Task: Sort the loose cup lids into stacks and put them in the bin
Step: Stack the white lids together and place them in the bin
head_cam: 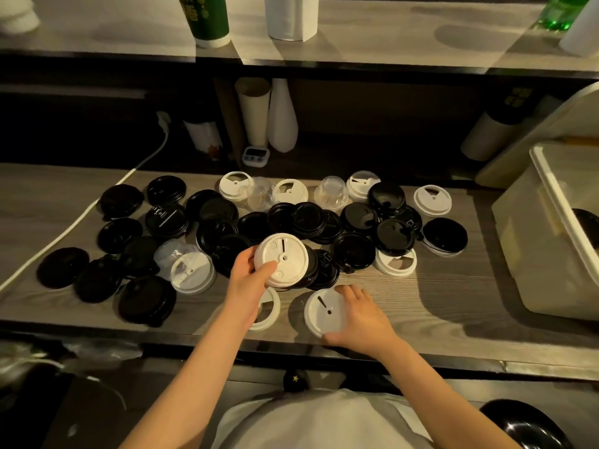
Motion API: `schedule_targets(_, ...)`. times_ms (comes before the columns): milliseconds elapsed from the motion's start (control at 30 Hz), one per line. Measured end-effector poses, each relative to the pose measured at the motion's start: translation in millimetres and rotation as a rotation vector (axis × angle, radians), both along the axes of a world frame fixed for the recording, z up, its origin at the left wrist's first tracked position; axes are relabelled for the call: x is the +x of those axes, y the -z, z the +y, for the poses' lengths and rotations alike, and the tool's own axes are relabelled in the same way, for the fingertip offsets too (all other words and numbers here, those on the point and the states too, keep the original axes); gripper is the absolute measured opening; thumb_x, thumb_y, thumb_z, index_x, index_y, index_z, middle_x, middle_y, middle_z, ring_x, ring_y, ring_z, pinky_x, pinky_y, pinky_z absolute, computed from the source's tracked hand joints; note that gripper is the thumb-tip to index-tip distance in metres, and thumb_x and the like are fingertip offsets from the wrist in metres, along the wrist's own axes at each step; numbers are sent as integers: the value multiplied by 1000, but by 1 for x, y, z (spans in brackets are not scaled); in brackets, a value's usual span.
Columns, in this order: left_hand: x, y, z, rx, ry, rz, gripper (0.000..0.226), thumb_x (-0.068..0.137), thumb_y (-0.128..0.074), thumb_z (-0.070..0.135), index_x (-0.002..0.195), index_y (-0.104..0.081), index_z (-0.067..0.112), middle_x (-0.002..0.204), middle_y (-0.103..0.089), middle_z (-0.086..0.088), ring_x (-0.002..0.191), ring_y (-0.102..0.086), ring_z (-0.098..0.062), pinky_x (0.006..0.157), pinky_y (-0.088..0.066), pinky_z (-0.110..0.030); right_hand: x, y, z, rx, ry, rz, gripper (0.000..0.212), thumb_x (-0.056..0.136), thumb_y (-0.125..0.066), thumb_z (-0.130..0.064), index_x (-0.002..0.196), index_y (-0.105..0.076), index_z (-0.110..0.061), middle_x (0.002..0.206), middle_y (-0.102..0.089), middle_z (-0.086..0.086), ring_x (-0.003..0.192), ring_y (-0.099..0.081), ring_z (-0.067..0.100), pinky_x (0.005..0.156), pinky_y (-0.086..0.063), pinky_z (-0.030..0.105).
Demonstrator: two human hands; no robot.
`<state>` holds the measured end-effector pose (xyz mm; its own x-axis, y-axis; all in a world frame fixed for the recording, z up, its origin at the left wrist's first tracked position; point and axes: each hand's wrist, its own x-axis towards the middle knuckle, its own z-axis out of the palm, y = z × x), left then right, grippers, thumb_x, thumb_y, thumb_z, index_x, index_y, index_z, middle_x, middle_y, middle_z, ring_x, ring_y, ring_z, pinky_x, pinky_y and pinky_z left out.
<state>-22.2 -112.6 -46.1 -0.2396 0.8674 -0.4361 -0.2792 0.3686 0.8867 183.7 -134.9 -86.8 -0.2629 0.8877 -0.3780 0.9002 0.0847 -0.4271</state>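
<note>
Left hand [249, 275] pinching white lid [281, 259] by rim, right hand [361, 315] clasping second white lid [322, 311]. Guessing light, flexy, slippery; I'd grab rims.

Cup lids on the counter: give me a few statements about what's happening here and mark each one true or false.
1. The left hand holds a white lid. True.
2. The right hand grips a black lid. False: it holds a second white lid by the rim, near the front edge of the counter.
3. Most of the loose lids on the counter are white. False: black lids far outnumber the white ones.
4. The bin stands at the right end of the counter. True.
5. A white cable runs across the counter's left side. True.
</note>
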Motion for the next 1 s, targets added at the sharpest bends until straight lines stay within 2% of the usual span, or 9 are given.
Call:
schedule_targets(133,1,-2,3,-12,-9,16,39,86,-58,-1,119,-43,16,110,-57,-4,106,-56,-21,86,-48,-36,12,-8,5,-122,165,318,83,63,-81,-36,131,-35,-19,119,-41,-5,110,-44,14,89,-40,25)
schedule_targets(300,6,-2,11,-43,19,48,36,87,-60,6,117,-43,16,116,-56,-6,110,-56,-23,98,-46,-44,14,-22,18,-88,304,550,78,66,-83,-27,130,-39,-20,122,-46,-3,112,-47,15,88,-41,26)
schedule_targets(433,17,-8,12,-64,46,-23,30,90,-56,7,116,-44,16,111,-58,-5,98,-59,-17,84,-49,-34,5,-42,29,14,343,702,75,69,-82,-24,131,-39,-23,126,-45,-6,114,-45,10,91,-42,25)
schedule_targets(500,22,-10,12,-79,50,-74,29,91,-54,7,118,-45,13,110,-57,-5,96,-58,-16,77,-49,-31,-3,-50,30,43,325,758,76,63,-80,-33,127,-39,-29,125,-45,-9,113,-45,4,88,-42,18)
schedule_targets(633,28,-13,9,-122,59,-148,18,95,-48,17,112,-50,10,110,-59,-10,94,-58,-20,71,-47,-31,-17,-55,33,112,211,740,78,61,-74,-40,129,-35,-39,125,-40,-14,114,-39,-8,89,-37,9)
schedule_targets(733,28,-14,9,-151,62,-220,41,96,-46,33,123,-51,3,118,-62,-15,103,-61,-25,74,-51,-34,-21,-56,35,144,119,659,84,62,-73,-43,136,-33,-36,123,-37,-13,108,-39,-4,84,-33,5)
schedule_targets(800,25,-14,8,-128,79,-244,50,90,-55,37,124,-50,1,120,-61,-17,108,-60,-28,77,-51,-35,-25,-56,35,149,70,609,90,61,-71,-48,140,-32,-33,120,-36,-12,107,-39,-1,84,-34,7)
schedule_targets(900,21,-18,6,-89,144,-164,23,88,-58,12,109,-49,8,103,-61,-10,90,-60,-20,64,-49,-27,-28,-57,37,149,35,606,93,60,-70,-54,141,-32,-31,120,-35,-11,108,-36,-9,85,-34,5)
schedule_targets(1000,18,-23,5,-54,173,-135,22,89,-50,-1,105,-48,13,99,-59,-6,87,-59,-17,62,-48,-26,-28,-60,40,72,28,677,86,69,-80,-36,142,-32,-35,124,-36,-11,116,-34,-8,91,-37,8)
